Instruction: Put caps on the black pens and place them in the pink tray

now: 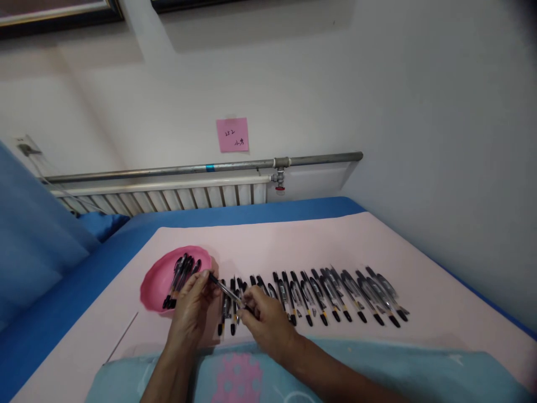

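Observation:
Between my two hands is a pen with a clear barrel [229,291], slanting down to the right. My left hand [193,295] pinches its dark upper-left end, and my right hand [268,319] grips the lower-right end, partly hiding it. Beneath and to the right, a long row of pen parts [308,296] lies on the pink sheet, with black caps, clear barrels and small clips. Just behind my left hand, a pink scalloped bowl [151,282] holds several black pens [180,277].
The pink sheet [268,240] covers a blue surface [293,208]. A thin white stick [120,337] lies at the left. In front is a teal patterned cloth [356,369]. A radiator [168,198] and a metal pipe [176,169] run along the wall behind.

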Motion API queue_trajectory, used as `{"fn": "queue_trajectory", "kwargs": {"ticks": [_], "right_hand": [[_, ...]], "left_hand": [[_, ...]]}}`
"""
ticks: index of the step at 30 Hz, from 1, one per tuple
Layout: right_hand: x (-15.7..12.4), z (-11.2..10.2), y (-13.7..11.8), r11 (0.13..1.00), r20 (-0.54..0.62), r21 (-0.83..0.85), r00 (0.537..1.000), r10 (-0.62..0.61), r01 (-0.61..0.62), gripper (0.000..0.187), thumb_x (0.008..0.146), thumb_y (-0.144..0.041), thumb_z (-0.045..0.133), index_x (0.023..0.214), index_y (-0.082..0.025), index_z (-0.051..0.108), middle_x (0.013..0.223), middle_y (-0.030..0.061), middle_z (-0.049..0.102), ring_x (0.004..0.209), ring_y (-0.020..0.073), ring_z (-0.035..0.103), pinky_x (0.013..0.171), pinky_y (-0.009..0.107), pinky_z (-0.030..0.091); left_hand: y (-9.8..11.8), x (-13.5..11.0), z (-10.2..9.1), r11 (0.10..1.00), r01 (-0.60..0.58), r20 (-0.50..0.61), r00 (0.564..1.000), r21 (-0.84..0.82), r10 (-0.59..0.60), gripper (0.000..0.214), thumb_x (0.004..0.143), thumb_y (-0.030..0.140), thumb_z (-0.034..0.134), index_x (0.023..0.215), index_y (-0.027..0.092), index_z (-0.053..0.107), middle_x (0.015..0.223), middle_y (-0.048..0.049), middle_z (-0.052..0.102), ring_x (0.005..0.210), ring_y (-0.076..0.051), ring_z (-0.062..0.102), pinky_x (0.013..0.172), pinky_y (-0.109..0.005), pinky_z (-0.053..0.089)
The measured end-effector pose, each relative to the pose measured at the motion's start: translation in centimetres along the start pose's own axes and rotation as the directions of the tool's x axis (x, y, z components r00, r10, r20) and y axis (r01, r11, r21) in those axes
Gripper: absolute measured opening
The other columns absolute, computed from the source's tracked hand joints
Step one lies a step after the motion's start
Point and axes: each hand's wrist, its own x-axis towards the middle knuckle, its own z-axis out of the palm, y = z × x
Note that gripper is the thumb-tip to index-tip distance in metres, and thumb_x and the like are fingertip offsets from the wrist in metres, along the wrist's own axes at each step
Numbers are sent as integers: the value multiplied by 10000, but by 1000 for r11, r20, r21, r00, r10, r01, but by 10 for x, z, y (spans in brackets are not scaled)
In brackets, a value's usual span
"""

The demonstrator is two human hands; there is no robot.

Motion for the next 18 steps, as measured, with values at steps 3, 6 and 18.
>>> {"fn": "queue_trajectory", "kwargs": {"ticks": [3,6,18], "right_hand": [[0,-1,1,998,-22,-20,998,-56,55,112,808,-240,436,738,-181,499,554,-48,418,520,87,404,497,197,291],[0,-1,2,997,5,-19,997,-81,81,105,812,-263,444,791,-188,515,552,-55,412,504,85,391,487,194,281],[0,0,5,995,27,-73,997,-66,68,127,810,-303,465,803,-192,527,557,-50,452,516,90,416,492,195,279]], "left_hand": [[-1,1,-1,1000,-8,-9,1000,1,9,298,515,266,770,738,129,626,618,19,590,540,-86,543,474,-201,465],[-1,2,-2,1000,-14,-14,1000,7,14,300,503,266,775,723,131,623,621,21,592,545,-89,548,471,-201,468],[0,0,-2,999,-18,18,1000,43,17,279,514,281,766,688,139,601,618,22,583,544,-92,543,489,-210,460]]}}
